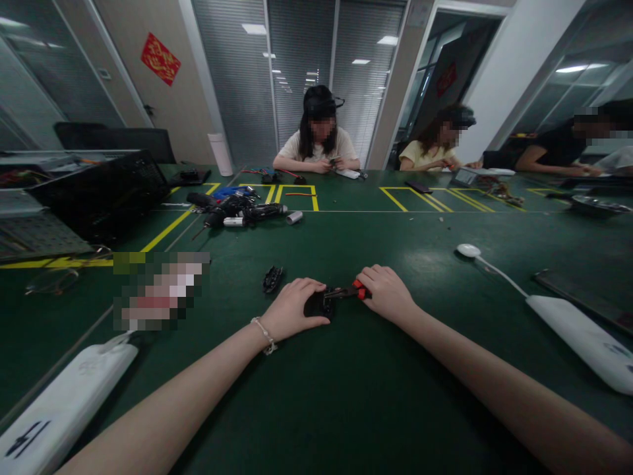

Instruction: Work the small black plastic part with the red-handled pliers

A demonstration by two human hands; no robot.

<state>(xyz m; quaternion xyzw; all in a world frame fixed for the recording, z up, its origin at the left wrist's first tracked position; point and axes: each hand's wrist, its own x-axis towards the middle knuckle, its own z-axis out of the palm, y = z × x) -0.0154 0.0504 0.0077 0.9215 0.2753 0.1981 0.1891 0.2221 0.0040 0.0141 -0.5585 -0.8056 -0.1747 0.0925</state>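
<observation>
My left hand (pixel 295 306) is closed round a small black part (pixel 315 304), thumb on its near side and fingers on its far side. My right hand (pixel 387 291) grips the red handles of a pair of pliers (pixel 347 292). The dark jaws reach left and touch the right side of the black part, though what exactly they pinch is too small to tell. Just left of my left hand lies another black piece (pixel 272 279) with an uneven, open-looking inside. Both hands rest low over the green table (pixel 346 396).
A cluster of tools (pixel 237 208), including a drill, lies at the back left, beside a small silver cylinder (pixel 295 217). White devices flank my arms: one left (pixel 69 396), one right (pixel 578 336). A black computer case (pixel 99 198) stands far left. Several people sit across the table.
</observation>
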